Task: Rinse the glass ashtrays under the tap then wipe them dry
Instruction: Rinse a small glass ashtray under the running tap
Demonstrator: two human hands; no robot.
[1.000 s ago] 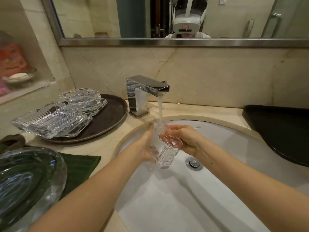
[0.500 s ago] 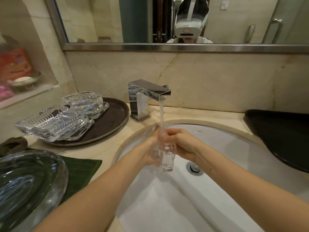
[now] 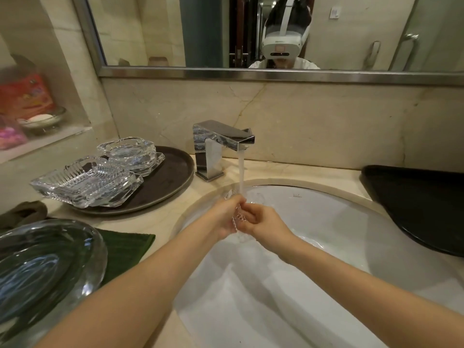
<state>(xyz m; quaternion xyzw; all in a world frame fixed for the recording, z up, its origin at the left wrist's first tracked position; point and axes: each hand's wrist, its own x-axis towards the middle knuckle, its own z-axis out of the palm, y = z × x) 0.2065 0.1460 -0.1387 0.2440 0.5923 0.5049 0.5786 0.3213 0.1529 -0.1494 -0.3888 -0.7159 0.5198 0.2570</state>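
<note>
1. The white sink (image 3: 326, 272) fills the lower right; the tap (image 3: 221, 144) at 12 o'clock runs a steady stream.
2. The round tray (image 3: 173, 177) at 10 o'clock holds the other ashtrays (image 3: 85, 182).
3. Left hand (image 3: 223, 217) and right hand (image 3: 263, 222) both grip a glass ashtray (image 3: 237, 217), apparently edge-up, under the stream.
4. Rinsing well means turning it slowly, low over the basin, with a firm hold on wet glass.
</note>
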